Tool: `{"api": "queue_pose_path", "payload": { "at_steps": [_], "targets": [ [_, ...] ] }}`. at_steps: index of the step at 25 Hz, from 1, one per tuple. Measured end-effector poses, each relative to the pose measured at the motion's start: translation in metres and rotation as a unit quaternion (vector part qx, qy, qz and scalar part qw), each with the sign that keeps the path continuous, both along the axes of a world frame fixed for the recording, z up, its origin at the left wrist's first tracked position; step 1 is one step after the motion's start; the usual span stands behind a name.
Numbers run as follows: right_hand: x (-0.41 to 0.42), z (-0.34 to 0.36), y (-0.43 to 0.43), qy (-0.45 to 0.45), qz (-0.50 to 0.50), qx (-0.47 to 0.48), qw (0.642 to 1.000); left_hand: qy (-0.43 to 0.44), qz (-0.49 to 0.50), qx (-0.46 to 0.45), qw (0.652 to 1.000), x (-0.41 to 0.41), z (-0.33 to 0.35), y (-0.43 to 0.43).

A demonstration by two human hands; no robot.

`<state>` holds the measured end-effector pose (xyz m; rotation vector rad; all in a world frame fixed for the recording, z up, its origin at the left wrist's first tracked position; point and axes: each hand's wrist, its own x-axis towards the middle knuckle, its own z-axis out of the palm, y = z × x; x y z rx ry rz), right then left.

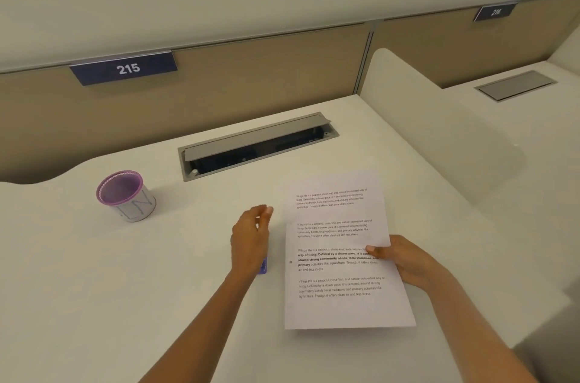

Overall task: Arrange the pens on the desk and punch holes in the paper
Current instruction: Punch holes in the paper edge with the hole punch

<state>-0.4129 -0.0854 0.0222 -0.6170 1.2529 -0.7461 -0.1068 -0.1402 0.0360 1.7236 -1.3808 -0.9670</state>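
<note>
A printed sheet of paper (339,257) is held slightly lifted over the white desk (157,272), with my right hand (405,260) gripping its right edge, thumb on top. One small punched hole shows near the sheet's left edge. My left hand (251,235) hovers just left of the paper with its fingers loosely apart and nothing in them. A small purple object (263,266), mostly hidden under my left wrist, lies on the desk beside the sheet. A purple-rimmed pen cup (125,194) stands at the left and looks empty. No pens are in view.
A grey cable tray (257,144) with its flap raised is set into the desk behind the paper. A beige partition with the sign 215 (125,68) runs along the back. A white divider (439,137) bounds the desk on the right.
</note>
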Motion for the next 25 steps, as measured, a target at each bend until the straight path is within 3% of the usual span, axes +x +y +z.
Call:
{"api": "queue_pose_path", "payload": {
  "at_steps": [3, 7, 15, 25],
  "targets": [
    [-0.002, 0.011, 0.003, 0.008, 0.011, -0.003, 1.0, 0.073, -0.026, 0.073, 0.994, -0.014, 0.012, 0.009],
    [-0.006, 0.021, 0.002, 0.001, 0.022, -0.009, 1.0, 0.207, -0.03, 0.188, 0.96, -0.028, 0.014, 0.015],
    [-0.067, 0.018, -0.05, -0.017, 0.035, -0.011, 0.999, 0.254, 0.025, 0.208, 0.944, -0.084, 0.006, -0.017],
    [-0.183, 0.011, -0.19, 0.217, -0.033, -0.005, 0.975, 0.265, 0.105, 0.243, 0.927, -0.225, -0.018, -0.113]
  ]
}}
